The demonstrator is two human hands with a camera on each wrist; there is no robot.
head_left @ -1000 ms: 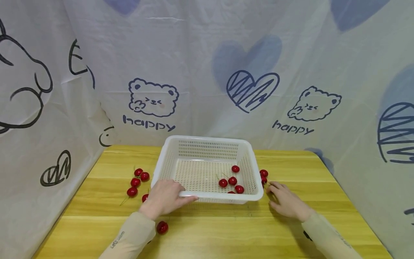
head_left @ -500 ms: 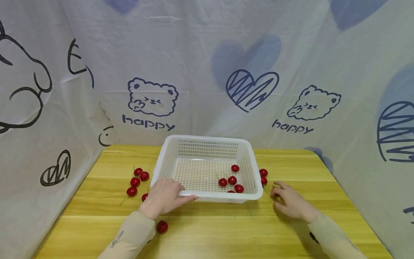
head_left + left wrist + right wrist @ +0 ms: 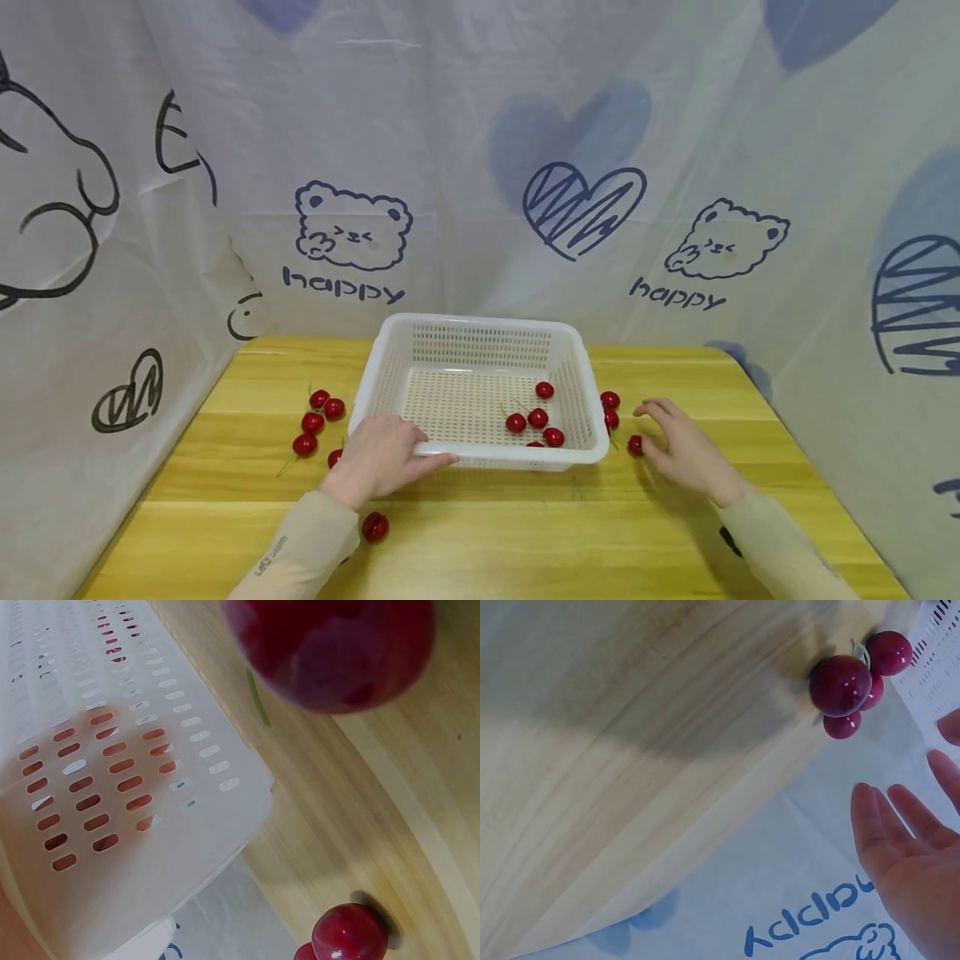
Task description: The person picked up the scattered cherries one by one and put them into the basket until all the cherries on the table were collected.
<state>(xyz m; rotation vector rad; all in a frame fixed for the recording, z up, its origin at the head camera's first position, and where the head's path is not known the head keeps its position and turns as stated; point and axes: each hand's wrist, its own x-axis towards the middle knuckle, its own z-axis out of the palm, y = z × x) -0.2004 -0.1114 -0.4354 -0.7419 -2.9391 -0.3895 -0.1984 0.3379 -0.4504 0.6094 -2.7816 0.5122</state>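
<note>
A white perforated plastic basket (image 3: pixel 480 454) stands on the table with several red cherries (image 3: pixel 537 418) in its right half. My left hand (image 3: pixel 382 458) grips its near left corner, the thumb lying along the front rim. Fingers show through the slots of the basket wall (image 3: pixel 217 750) in the left wrist view. To the right of the basket, my right hand (image 3: pixel 686 450) is held with its fingers apart and nothing between them. Beside its thumb lies a single cherry (image 3: pixel 636 446). More cherries (image 3: pixel 611 401) sit against the basket's right side, partly hidden by it.
Several cherries (image 3: pixel 313 422) lie on the wooden table (image 3: pixel 487 542) left of the basket. One cherry (image 3: pixel 375 527) is near my left forearm, and another (image 3: pixel 334 458) is partly covered by the left hand. A printed cloth (image 3: pixel 465 167) hangs behind the table.
My right hand has shifted right, away from the basket, and its fingers have spread. A cherry hidden by it earlier now shows by the thumb. The left hand and basket stay put.
</note>
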